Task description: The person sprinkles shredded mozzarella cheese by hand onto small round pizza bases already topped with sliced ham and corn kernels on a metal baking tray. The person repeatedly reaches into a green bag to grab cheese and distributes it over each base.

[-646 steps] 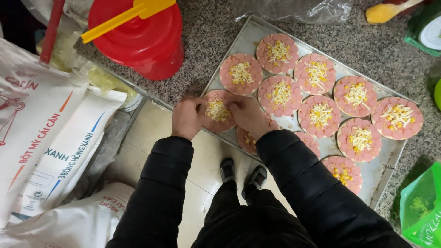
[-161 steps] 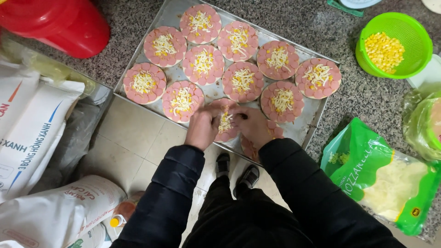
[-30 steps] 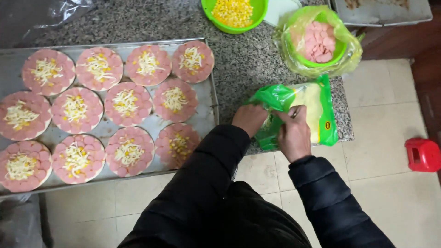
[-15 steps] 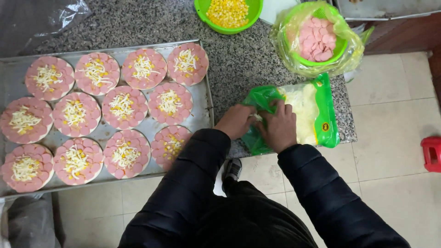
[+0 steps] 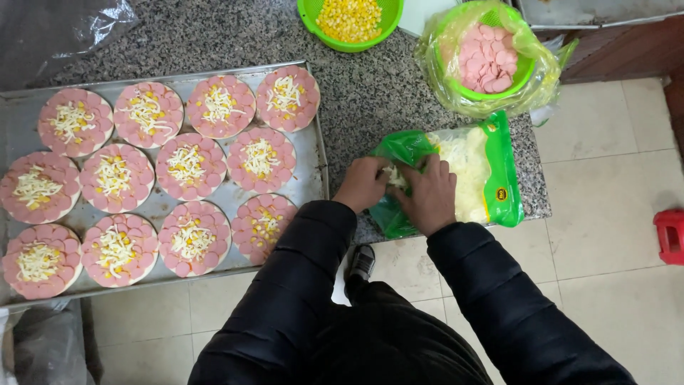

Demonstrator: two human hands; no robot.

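Green bag of shredded cheese point(image 5: 476, 175): lying flat at the granite counter point(image 5: 370, 107) edge, long axis left-right, open mouth leftward. Left hand point(image 5: 363, 184) and right hand point(image 5: 429, 194) at the mouth, fingers curled pinching cheese. Beside: baking tray point(image 5: 313, 153) of mini pizzas; behind: bowl of sausage slices point(image 5: 486, 57), corn colander point(image 5: 350, 21).

Speckled grey granite counter point(image 5: 370, 100); dull silver metal baking tray point(image 5: 317, 167); round pink-sliced pizza bases point(image 5: 189, 164) flecked white and yellow; green-edged clear plastic bag of pale shredded cheese point(image 5: 491, 171); bright green colander of yellow corn kernels point(image 5: 350, 21); black padded sleeves point(image 5: 285, 285).
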